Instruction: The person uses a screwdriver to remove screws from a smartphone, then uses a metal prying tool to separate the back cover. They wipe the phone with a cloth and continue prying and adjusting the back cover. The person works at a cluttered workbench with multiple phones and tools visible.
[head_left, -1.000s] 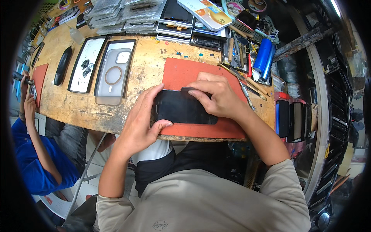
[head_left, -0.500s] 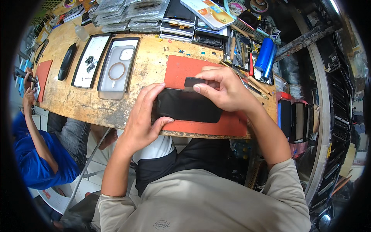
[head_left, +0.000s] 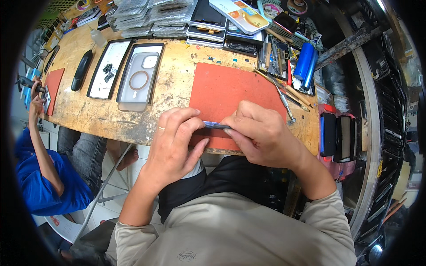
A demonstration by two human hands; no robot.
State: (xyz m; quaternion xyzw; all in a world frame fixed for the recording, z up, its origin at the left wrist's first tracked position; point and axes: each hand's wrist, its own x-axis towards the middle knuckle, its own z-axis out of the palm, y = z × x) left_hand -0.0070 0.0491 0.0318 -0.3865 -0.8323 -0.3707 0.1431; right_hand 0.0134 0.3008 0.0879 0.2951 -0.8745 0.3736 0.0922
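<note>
Holding a phone (head_left: 208, 124) over a red mat (head_left: 235, 86)

Left hand (head_left: 172, 144), half-curled, grips its left end; the phone is tilted edge-on between both hands; right hand (head_left: 268, 137), finger and thumb closed, pinches a thin dark piece (head_left: 222, 127).

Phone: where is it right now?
Central in the head view, the phone shows edge-on between the left hand and the right hand, over the near part of the red mat.
</note>
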